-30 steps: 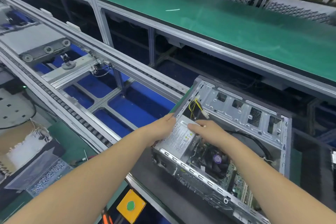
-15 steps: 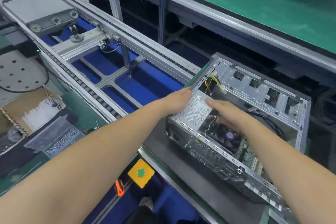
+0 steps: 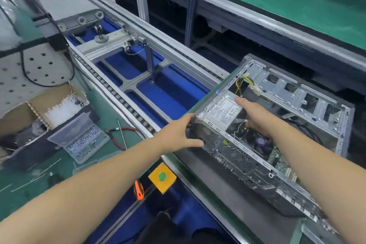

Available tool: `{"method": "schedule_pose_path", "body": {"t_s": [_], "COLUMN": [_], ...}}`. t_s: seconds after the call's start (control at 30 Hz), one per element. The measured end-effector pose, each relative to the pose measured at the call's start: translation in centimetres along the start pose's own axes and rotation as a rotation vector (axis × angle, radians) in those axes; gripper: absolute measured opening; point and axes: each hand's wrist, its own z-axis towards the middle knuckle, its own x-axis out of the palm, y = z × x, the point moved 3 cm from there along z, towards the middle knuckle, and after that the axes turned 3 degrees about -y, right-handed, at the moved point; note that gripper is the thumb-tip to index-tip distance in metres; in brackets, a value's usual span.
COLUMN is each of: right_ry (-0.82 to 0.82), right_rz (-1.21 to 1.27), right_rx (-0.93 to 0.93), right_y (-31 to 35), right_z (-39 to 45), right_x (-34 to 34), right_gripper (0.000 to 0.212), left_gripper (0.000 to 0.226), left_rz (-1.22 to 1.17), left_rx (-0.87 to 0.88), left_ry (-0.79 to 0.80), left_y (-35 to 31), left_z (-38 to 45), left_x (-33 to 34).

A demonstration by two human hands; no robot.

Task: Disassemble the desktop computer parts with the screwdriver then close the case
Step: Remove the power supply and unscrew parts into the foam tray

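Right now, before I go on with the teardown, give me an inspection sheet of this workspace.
Surface: green bench mat at left; the case sits on a dark grey mat.
Job's things: open computer case, side panel off; labelled power supply in its near left corner; fan and board visible.
Clutter: clear box of screws, red-handled pliers, cardboard box, orange-handled tool.
Hands: left hand grips the case's rear corner; right hand rests on the power supply, fingers reaching inside.
Cables: yellow and black wires with a white plug; black cable at left.
Surroundings: roller conveyor, yellow box with green button.
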Motion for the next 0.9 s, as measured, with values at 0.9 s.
{"method": "schedule_pose_path", "body": {"t_s": [0.9], "right_ry": [-0.314], "right_rz": [-0.348], "right_rx": [-0.092], "right_y": [0.2], "right_z": [-0.8], "right_x": [0.1], "right_gripper": [0.085], "left_gripper": [0.050], "left_rz": [-0.053], "left_rx": [0.140], "left_ry": [-0.149], "left_y": [0.4], "left_z": [-0.4], "left_x": [3.9]}}
